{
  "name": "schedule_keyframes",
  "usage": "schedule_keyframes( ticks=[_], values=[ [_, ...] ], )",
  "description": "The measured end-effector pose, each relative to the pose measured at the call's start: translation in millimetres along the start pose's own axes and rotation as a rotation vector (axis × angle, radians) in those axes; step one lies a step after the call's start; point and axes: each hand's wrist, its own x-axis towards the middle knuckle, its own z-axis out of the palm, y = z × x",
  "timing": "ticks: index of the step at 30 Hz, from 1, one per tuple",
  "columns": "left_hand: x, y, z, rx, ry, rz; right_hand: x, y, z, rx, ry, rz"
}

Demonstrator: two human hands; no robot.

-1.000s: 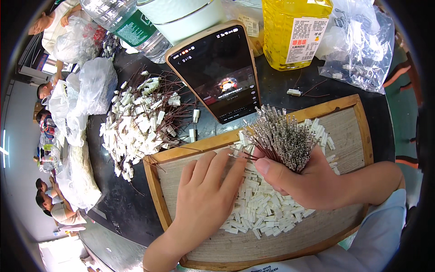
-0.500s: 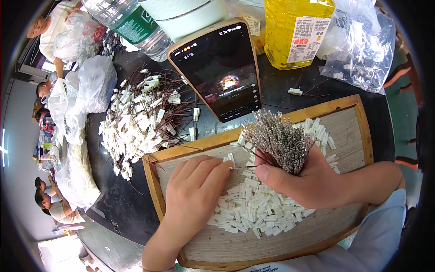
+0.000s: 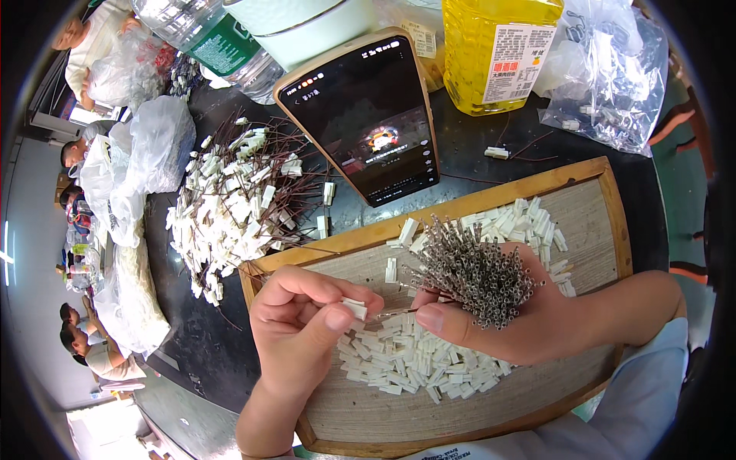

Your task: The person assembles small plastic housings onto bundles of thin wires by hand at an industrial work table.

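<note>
My left hand (image 3: 303, 326) pinches a small white plastic connector housing (image 3: 356, 307) between thumb and forefinger. A thick bundle of wires with metal crimp terminals (image 3: 479, 276) fills my right hand (image 3: 537, 314), the terminal ends fanned upward. From under the right thumb one wire (image 3: 397, 313) sticks out toward the housing; whether its tip has entered the housing I cannot tell. Below both hands, loose white housings (image 3: 429, 360) are heaped in a wood-framed tray (image 3: 368, 422). A single housing (image 3: 391, 270) lies apart, between the hands and the tray's far edge.
Left of the tray is a pile of white housings with brown wires (image 3: 238, 203). Behind it stand a phone (image 3: 368, 115), a water bottle (image 3: 222, 46), a pale green container (image 3: 307, 34) and a yellow bottle (image 3: 498, 57). Plastic bags (image 3: 606, 77) lie at right; several people sit at far left.
My left hand has turned over and lifted from the tray, now holding a white housing up near the wire tip. The right hand and its bundle have tilted slightly and shifted a little lower.
</note>
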Motion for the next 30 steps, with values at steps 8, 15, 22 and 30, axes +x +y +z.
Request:
schedule_keyframes(
  ticks=[8,15,22,30],
  values=[
    [-1.4,1.0,5.7,-0.131,-0.047,-0.042,0.7,2.3,-1.2,0.047,-0.015,-0.022],
    [-1.0,-1.5,2.2,-0.068,-0.149,0.021,-0.6,0.3,-2.5,-0.040,-0.028,-0.049],
    [-6.1,6.6,10.1,0.087,-0.218,-0.046,-0.1,8.8,-3.4,0.026,-0.149,-0.127],
    [-3.0,8.3,2.1,0.237,-0.011,0.195,2.8,-1.4,1.2,-0.173,0.087,-0.048]
  ],
)
